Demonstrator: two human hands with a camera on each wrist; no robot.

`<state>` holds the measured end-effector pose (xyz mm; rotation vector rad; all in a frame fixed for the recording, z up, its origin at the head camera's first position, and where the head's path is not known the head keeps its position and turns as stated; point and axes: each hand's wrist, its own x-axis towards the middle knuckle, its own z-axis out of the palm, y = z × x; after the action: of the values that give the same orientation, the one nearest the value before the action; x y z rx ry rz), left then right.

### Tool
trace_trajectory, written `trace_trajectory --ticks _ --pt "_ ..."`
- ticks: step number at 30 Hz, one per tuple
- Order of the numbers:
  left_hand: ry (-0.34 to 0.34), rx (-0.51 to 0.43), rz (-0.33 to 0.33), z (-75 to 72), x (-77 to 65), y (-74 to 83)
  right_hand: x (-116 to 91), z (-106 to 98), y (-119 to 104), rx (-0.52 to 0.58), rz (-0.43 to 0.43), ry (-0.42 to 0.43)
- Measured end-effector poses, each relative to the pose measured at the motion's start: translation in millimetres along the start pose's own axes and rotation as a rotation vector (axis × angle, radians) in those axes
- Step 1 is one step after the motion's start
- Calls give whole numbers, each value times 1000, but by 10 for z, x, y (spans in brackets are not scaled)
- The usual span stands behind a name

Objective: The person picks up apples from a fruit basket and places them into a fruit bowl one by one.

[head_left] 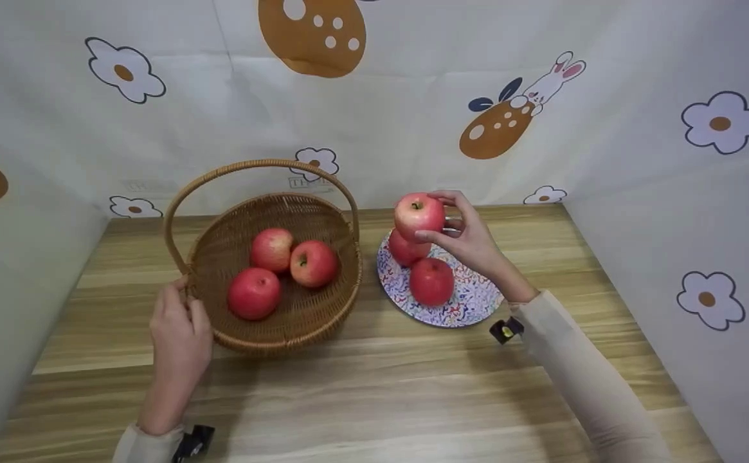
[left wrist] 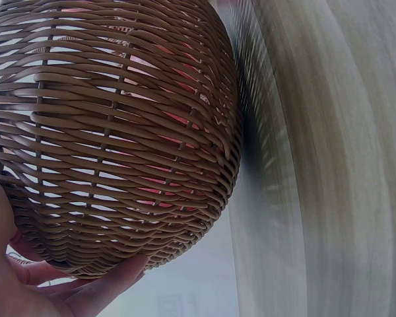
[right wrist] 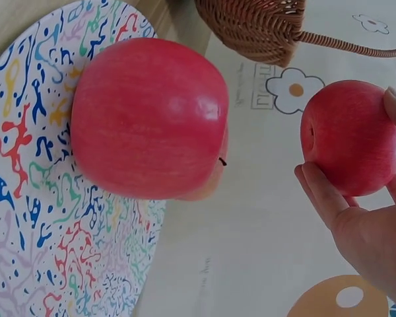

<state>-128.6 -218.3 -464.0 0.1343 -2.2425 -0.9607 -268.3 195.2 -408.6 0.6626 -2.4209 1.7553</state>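
My right hand [head_left: 467, 238] holds a red apple [head_left: 418, 215] between thumb and fingers, raised above a plate with a colourful squiggle pattern [head_left: 474, 302]. On that plate rest two more apples, one near the front [head_left: 431, 282] and one partly hidden behind the held apple [head_left: 406, 249]. In the right wrist view the held apple [right wrist: 353, 139] is apart from the plate's apples. A brown wicker basket [head_left: 297, 328] stands to the left with three apples inside, among them one at its front left [head_left: 254, 294]. My left hand [head_left: 180, 334] grips the basket's left rim by the handle base.
The basket's tall arched handle [head_left: 258, 164] rises over its opening. Beneath everything lies a wood-grain tabletop [head_left: 361, 399]. A pale cloth with flower and rabbit prints [head_left: 400, 128] encloses the back and both sides.
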Motion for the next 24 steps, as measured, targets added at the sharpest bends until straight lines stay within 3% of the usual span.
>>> trace_trajectory --ticks 13,24 --pt "-5 5 -7 -9 6 17 47 -96 152 20 14 32" --pt "-10 5 -12 -5 2 10 70 -199 289 -31 58 82"
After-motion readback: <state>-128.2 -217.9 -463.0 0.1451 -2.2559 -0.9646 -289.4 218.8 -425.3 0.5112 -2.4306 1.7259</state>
